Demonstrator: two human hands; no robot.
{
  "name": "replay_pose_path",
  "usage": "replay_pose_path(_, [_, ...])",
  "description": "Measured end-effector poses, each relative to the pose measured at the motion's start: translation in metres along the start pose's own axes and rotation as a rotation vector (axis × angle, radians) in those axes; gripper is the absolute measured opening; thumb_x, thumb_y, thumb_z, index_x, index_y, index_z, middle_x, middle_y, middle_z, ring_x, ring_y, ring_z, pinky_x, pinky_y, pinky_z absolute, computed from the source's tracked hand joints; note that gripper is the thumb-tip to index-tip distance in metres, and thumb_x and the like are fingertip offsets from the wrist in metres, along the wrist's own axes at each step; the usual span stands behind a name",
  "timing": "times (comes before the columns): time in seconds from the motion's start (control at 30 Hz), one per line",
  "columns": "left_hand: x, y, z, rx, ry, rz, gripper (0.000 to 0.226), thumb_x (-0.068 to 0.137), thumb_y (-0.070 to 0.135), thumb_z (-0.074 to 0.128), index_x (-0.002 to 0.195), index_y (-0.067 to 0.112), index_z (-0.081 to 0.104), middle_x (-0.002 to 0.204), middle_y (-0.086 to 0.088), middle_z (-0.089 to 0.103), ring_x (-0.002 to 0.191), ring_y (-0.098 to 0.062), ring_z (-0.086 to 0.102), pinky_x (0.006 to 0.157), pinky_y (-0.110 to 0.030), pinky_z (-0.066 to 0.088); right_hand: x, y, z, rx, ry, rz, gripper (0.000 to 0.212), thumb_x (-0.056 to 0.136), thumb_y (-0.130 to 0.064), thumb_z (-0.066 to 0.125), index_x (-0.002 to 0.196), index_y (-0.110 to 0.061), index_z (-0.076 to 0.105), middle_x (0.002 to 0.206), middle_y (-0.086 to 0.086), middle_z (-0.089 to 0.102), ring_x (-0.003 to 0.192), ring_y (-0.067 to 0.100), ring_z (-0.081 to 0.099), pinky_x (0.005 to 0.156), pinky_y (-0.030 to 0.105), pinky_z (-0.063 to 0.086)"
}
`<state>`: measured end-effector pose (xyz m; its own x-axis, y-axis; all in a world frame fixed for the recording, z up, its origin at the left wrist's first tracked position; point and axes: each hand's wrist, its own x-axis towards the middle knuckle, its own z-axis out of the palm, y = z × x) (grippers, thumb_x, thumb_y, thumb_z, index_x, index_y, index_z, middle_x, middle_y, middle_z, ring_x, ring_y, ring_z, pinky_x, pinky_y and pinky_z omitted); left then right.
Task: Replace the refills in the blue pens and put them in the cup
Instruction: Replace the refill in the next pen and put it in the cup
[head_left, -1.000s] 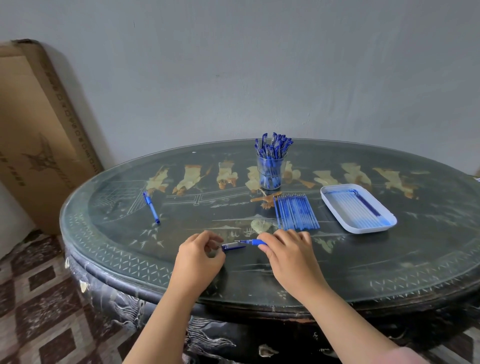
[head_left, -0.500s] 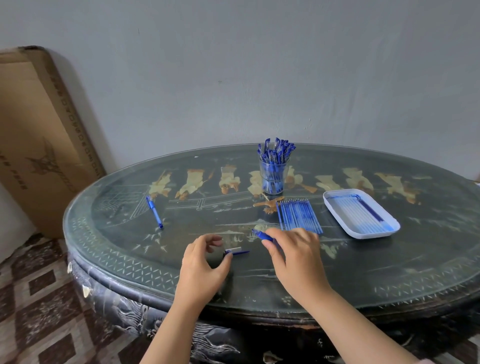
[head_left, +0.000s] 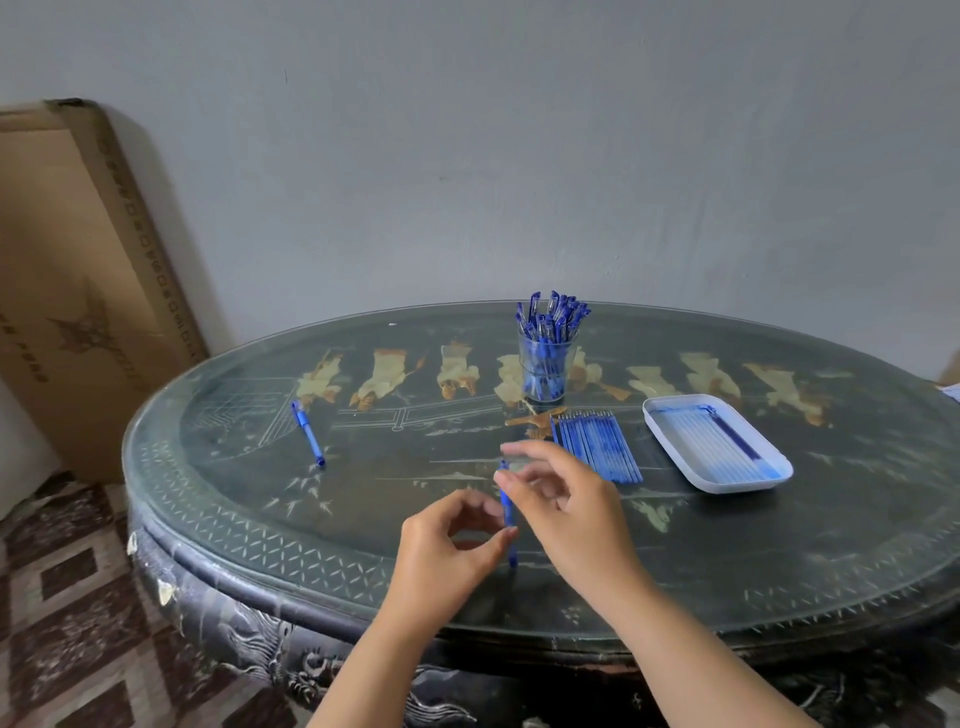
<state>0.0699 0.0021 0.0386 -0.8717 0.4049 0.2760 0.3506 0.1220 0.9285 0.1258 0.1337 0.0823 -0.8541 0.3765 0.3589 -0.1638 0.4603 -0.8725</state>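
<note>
Blue pen (head_left: 509, 519) sits in front of the cup (head_left: 545, 374), my left hand (head_left: 447, 551) pinching it low and my right hand (head_left: 566, 499) pinching its top. Finished pens (head_left: 550, 317) already crowd the cup. I judge this one and the loose pen (head_left: 307, 434) left of the cup remain.

Bare forearms, hands (head_left: 451, 543) (head_left: 569, 501) seemingly short-nailed
</note>
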Motion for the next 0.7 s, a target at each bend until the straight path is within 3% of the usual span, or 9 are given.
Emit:
replay_pose_path(0.2, [-0.001, 0.003, -0.002, 0.027, -0.023, -0.011, 0.02, 0.076, 0.002, 0.078, 0.083, 0.018, 0.069, 0.08, 0.004, 0.072, 0.076, -0.01, 0.07, 0.069, -0.024, 0.058, 0.015, -0.017, -0.012, -0.065, 0.011, -0.022, 0.007, 0.088, -0.023, 0.069, 0.084, -0.023, 0.074, 0.077, -0.012, 0.068, 0.073, 0.001, 0.061, 0.064, 0.008, 0.042])
replay_pose_path(0.3, [0.001, 0.003, -0.002, 0.051, -0.046, -0.007, 0.018, 0.076, 0.003, 0.077, 0.083, 0.019, 0.07, 0.08, 0.005, 0.072, 0.076, -0.011, 0.07, 0.07, -0.028, 0.059, 0.023, -0.031, -0.018, 0.119, 0.013, 0.022, 0.008, 0.095, -0.027, 0.058, 0.09, -0.025, 0.064, 0.079, -0.004, 0.071, 0.057, 0.012, 0.065, 0.05, 0.022, 0.046])
replay_pose_path(0.4, [0.005, 0.002, -0.002, 0.099, -0.068, 0.022, 0.02, 0.075, 0.004, 0.077, 0.083, 0.021, 0.071, 0.08, 0.008, 0.072, 0.075, -0.008, 0.069, 0.067, -0.024, 0.057, 0.034, -0.053, -0.032, 0.343, 0.12, -0.001, 0.008, 0.099, -0.025, 0.051, 0.094, -0.025, 0.058, 0.078, 0.008, 0.07, 0.052, 0.023, 0.064, 0.044, 0.032, 0.049])
replay_pose_path(0.5, [0.011, 0.002, -0.012, 0.124, -0.06, 0.025, 0.022, 0.075, 0.002, 0.077, 0.081, 0.023, 0.071, 0.079, 0.007, 0.073, 0.073, -0.008, 0.069, 0.066, -0.021, 0.056, 0.047, -0.064, -0.059, 0.437, 0.287, -0.108, 0.01, 0.101, -0.021, 0.049, 0.098, -0.025, 0.058, 0.081, 0.011, 0.069, 0.055, 0.022, 0.064, 0.05, 0.032, 0.054])
replay_pose_path(0.6, [0.022, -0.001, -0.03, 0.039, 0.069, -0.038, 0.021, 0.077, 0.001, 0.078, 0.083, 0.019, 0.069, 0.079, 0.002, 0.074, 0.076, -0.013, 0.071, 0.069, -0.017, 0.054, 0.054, -0.051, -0.079, 0.451, 0.349, -0.123, 0.019, 0.099, -0.007, 0.05, 0.109, -0.021, 0.059, 0.089, 0.009, 0.07, 0.068, 0.022, 0.068, 0.064, 0.029, 0.057])
replay_pose_path(0.7, [0.036, -0.011, -0.045, -0.077, 0.23, -0.102, 0.018, 0.079, 0.005, 0.078, 0.085, 0.019, 0.069, 0.083, -0.002, 0.074, 0.082, -0.023, 0.071, 0.079, -0.033, 0.059, 0.058, -0.024, -0.076, 0.326, 0.346, 0.025, 0.025, 0.094, -0.002, 0.058, 0.114, -0.016, 0.057, 0.088, 0.004, 0.074, 0.07, 0.016, 0.07, 0.065, 0.022, 0.056])
